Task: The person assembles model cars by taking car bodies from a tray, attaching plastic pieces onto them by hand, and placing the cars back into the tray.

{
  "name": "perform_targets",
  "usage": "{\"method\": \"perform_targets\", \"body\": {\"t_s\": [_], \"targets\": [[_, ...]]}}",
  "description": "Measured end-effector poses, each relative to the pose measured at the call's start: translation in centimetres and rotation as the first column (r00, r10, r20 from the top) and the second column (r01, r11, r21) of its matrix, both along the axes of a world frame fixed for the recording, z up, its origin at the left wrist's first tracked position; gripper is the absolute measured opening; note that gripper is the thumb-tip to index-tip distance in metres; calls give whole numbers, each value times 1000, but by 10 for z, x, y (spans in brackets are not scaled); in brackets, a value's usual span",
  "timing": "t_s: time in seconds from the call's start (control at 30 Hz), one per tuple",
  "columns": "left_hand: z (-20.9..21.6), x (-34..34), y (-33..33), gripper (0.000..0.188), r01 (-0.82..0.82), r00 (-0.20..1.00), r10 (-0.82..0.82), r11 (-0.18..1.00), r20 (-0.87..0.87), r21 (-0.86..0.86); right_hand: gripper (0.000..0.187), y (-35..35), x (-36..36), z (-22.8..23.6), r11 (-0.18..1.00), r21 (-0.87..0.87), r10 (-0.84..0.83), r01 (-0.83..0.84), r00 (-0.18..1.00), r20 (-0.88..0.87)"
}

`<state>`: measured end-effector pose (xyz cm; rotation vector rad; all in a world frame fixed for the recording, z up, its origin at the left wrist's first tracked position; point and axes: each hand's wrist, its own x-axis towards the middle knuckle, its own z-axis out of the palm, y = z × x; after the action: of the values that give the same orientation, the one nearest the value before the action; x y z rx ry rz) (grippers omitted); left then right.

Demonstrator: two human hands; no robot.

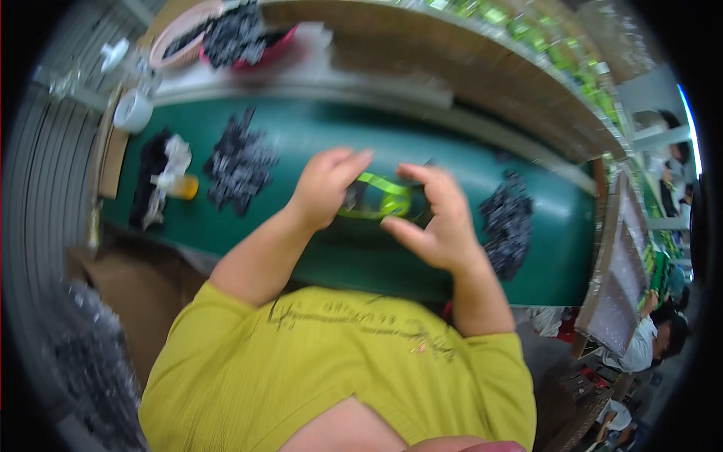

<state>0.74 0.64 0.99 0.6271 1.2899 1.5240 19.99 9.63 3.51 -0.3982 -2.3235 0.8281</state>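
Note:
Over the middle of the green table, my left hand (325, 188) is closed on the left end of a bright green-rimmed, see-through piece that looks like goggles (395, 203); motion blurs it. My right hand (440, 218) is at its right side with thumb and fingers spread wide. The thumb tip comes close to the lower rim; whether it touches, I cannot tell. A heap of small black pieces (239, 166) lies to the left of my hands, and another black heap (508, 226) lies to the right.
On the green tabletop (301, 124) at left stand a bottle with yellow liquid (181, 186) and a crumpled white cloth (177, 154). A pink basket (290, 44) of black pieces is at the back left. Many green pieces (527, 38) fill the shelf behind. Other people work far right.

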Motion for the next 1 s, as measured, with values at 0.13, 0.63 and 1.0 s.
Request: {"method": "perform_targets", "body": {"t_s": [0.13,0.63,1.0], "targets": [[3,0,-6,28,-1,979,-19,996,204,93,58,-1,18,1,523,-852,116,18,989,92],[-21,3,2,30,-7,967,100,929,-233,369,33,261,19,180,676,529,-630,513,775,53],[-18,3,-4,29,3,981,43,971,-190,238,30,384,-6,171,644,391,-764,657,533,364]]}}
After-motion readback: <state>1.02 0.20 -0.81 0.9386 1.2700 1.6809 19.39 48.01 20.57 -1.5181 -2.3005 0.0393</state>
